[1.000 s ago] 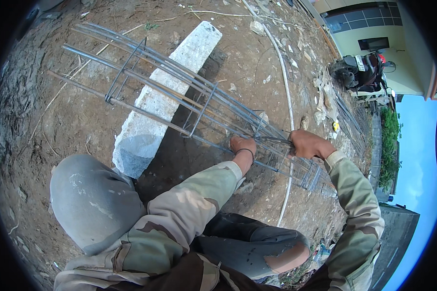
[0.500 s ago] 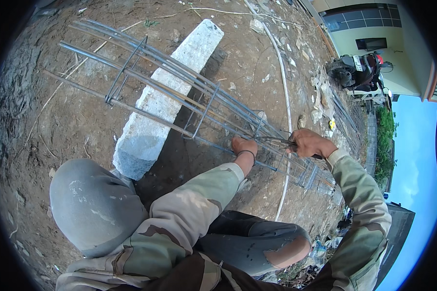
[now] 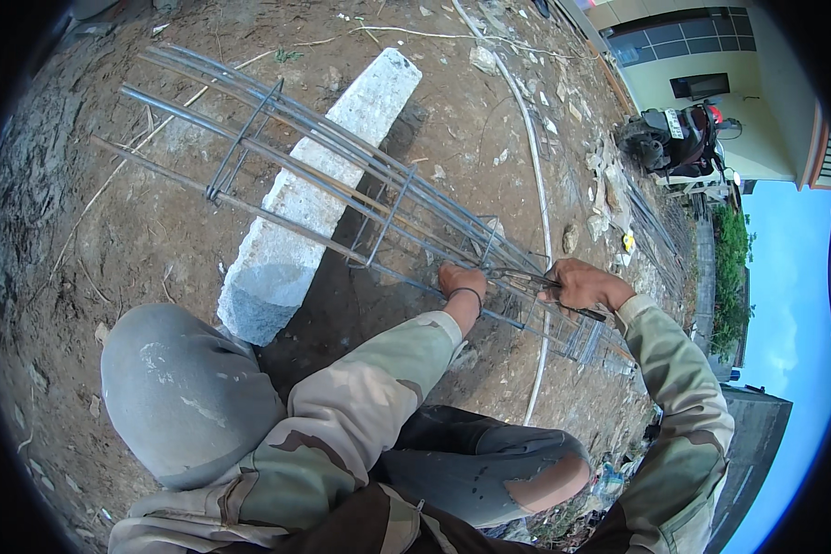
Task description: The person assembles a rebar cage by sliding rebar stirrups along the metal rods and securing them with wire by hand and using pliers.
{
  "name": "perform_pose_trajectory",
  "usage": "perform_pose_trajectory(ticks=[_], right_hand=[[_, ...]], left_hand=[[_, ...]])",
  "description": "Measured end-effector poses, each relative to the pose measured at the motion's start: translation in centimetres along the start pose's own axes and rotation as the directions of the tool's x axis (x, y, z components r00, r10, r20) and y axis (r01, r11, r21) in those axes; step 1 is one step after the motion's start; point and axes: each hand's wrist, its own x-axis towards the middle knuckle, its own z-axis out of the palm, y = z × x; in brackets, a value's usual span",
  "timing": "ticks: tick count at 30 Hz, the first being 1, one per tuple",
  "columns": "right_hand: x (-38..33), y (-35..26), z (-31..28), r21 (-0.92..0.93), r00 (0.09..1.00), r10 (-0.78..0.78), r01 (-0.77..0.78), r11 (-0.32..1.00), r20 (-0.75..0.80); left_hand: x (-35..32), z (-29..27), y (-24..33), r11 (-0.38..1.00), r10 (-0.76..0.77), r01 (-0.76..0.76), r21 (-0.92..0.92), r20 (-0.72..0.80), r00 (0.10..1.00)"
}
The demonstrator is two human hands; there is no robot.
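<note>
A long rebar cage [image 3: 351, 194] of steel bars and square stirrups slopes across the view. My left hand [image 3: 462, 279], with a dark band at its wrist, is closed on the cage beside a stirrup; its fingertips are mostly hidden. Just to the right, my right hand [image 3: 582, 284] grips dark metal pincers [image 3: 519, 273]. Their jaws reach left to the bars close by my left hand, and a handle end shows below my right palm. Whether the jaws bite on wire is too small to tell.
A rough pale concrete post [image 3: 319, 198] lies under the cage on bare soil. Bunched stirrups [image 3: 582, 340] sit at the cage's right end. A white hose [image 3: 532, 138] crosses the ground beyond. A parked motorbike [image 3: 679, 138] stands by a building, and my bent knees are close below.
The pincers have turned, with one handle end now showing below my right hand. My right hand has shifted slightly left and down; my left hand stays on the cage.
</note>
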Motion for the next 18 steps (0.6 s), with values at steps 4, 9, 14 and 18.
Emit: perform_pose_trajectory(ticks=[4,9,14,18], right_hand=[[0.0,0.0,0.2,0.036,1.000,0.011,-0.011,0.999,-0.013],[-0.1,0.0,0.5,0.002,0.997,-0.034,0.034,0.999,-0.073],[0.4,0.5,1.0,-0.108,0.989,-0.084,0.071,0.992,-0.123],[0.6,1.2,1.3,-0.090,0.983,-0.111,0.099,0.991,-0.148]], left_hand=[[0.3,0.2,-0.4,0.998,0.027,-0.027,0.062,-0.006,1.000],[1.1,0.8,-1.1,0.994,0.032,-0.036,0.102,0.042,0.999],[0.9,0.7,-0.8,0.998,-0.047,0.048,-0.029,0.032,0.998],[0.3,0.1,-0.2,0.996,-0.077,0.080,-0.050,0.055,0.996]])
